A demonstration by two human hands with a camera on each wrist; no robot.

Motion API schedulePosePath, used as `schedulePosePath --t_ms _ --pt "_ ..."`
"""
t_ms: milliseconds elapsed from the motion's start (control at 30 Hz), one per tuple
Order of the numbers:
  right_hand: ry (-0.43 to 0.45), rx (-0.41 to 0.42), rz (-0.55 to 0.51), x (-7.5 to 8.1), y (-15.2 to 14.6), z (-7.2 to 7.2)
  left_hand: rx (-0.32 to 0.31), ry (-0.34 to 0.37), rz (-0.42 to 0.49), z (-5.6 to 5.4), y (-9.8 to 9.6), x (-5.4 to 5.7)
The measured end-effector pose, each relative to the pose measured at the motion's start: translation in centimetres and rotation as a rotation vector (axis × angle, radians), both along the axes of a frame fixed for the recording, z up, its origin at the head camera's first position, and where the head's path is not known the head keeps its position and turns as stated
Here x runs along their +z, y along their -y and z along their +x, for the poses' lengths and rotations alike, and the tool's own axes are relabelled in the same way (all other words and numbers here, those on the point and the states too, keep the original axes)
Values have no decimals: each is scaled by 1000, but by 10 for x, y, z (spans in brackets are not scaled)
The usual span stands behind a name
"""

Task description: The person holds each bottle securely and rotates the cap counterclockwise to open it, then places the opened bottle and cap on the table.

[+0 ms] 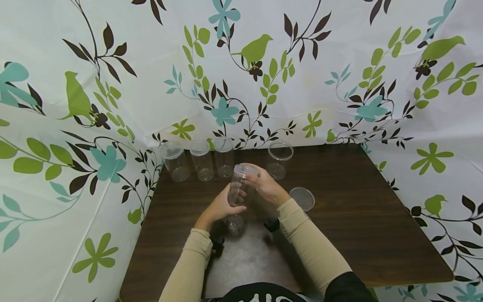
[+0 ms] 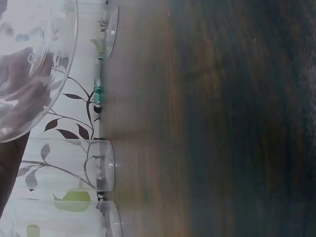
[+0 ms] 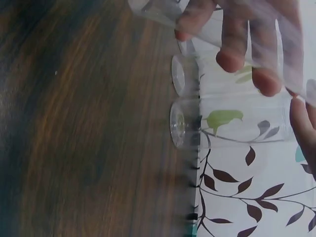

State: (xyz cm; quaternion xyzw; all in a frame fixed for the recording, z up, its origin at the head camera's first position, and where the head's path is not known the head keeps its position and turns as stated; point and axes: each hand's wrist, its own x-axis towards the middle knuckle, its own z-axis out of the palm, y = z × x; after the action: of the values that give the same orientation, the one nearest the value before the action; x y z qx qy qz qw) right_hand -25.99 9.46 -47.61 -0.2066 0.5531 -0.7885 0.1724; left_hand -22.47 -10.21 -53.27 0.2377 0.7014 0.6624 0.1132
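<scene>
A clear plastic jar (image 1: 237,186) with a clear lid (image 1: 246,168) is held above the table between both hands, tilted a little. My left hand (image 1: 220,205) grips its body, and in the right wrist view those fingers (image 3: 234,47) curl round the see-through wall. At the top of the jar, my right hand (image 1: 267,186) holds the lid's rim from the right side. The left wrist view shows part of the round clear jar (image 2: 34,74) close up at the upper left.
Three lidded clear jars (image 1: 203,165) stand in a row at the back left. Further right is a wide jar (image 1: 278,167) with no lid, and a loose clear lid (image 1: 302,199) lies near it. Patterned cloth (image 1: 151,84) rises behind the dark wooden table (image 1: 358,218).
</scene>
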Motion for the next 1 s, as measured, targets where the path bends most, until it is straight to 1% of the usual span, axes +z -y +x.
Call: schedulePosePath --t_ms 33,100,167,267,333,400,467,533,600,667,733,800,833,900,1000 --pt "-2 13 -2 0 -1 -1 -6 -2 9 0 0 0" --pt "7 15 0 -1 -2 -2 -5 -9 23 0 0 0" --pt "20 -13 10 -2 -2 -3 24 -19 22 1 0 -1" --pt "22 -86 29 -5 -1 -1 109 -42 -17 1 1 -3" --pt "-1 -131 63 -6 2 2 196 -68 -72 0 2 -5" --pt "-20 -154 94 -6 5 5 278 -90 -132 -1 4 -7" --pt "-32 -167 118 -6 8 7 343 -114 -194 -2 5 -9" --pt "-32 -172 121 -5 12 9 382 -140 -249 -3 6 -10" --pt "-30 -180 115 -4 16 10 402 -173 -296 -3 6 -11" --pt "-38 -196 123 -2 18 10 399 -215 -320 -3 6 -11" --pt "-52 -206 138 -1 18 10 371 -251 -316 -3 5 -12" --pt "-71 -187 137 0 15 8 317 -266 -277 -3 4 -12" --pt "-84 -171 140 0 13 7 280 -261 -251 -3 4 -11" --pt "-106 -108 120 -1 8 4 201 -230 -189 -2 4 -11" --pt "-136 29 73 -1 1 0 86 -179 -100 -2 4 -11"
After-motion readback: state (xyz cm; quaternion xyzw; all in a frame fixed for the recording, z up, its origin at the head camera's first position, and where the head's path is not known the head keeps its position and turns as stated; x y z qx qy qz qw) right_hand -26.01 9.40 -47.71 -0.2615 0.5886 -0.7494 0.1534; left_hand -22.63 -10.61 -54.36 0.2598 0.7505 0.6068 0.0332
